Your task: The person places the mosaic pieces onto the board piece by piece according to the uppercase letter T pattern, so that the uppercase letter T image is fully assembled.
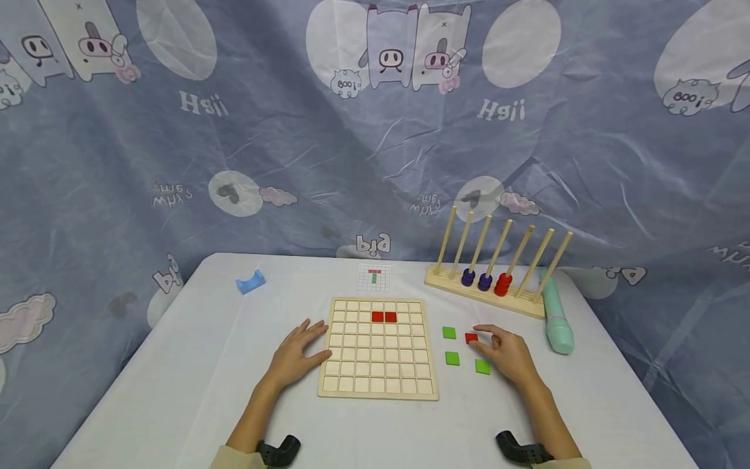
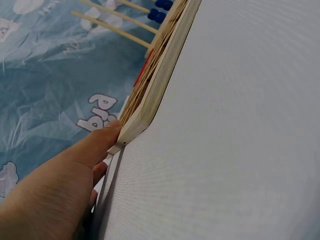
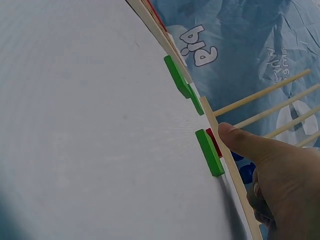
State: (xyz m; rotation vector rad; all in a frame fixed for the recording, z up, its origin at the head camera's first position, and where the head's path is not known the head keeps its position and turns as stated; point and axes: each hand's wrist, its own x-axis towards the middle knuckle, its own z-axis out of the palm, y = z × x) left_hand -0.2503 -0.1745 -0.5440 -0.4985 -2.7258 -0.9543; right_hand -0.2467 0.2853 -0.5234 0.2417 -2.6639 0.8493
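Observation:
A wooden grid board (image 1: 377, 394) lies on the table with two red tiles (image 1: 384, 317) side by side in its second row. My left hand (image 1: 295, 355) rests at the board's left edge, fingers spread; in the left wrist view its thumb touches the board's corner. To the right of the board, my right hand (image 1: 506, 355) reaches over a loose red tile (image 1: 471, 338), thumb and index finger apart on either side of it. Whether the fingertips touch the tile is unclear. Around it lie green tiles, one nearest the thumb (image 1: 482, 367), others closer to the board (image 1: 452, 359).
Behind the board lies a small card (image 1: 374, 277) printed with a red and green T shape. A wooden peg rack (image 1: 486, 296) with purple and red beads stands at back right, beside a mint-green cylindrical object (image 1: 559, 332). A blue curved piece (image 1: 250, 282) lies at back left.

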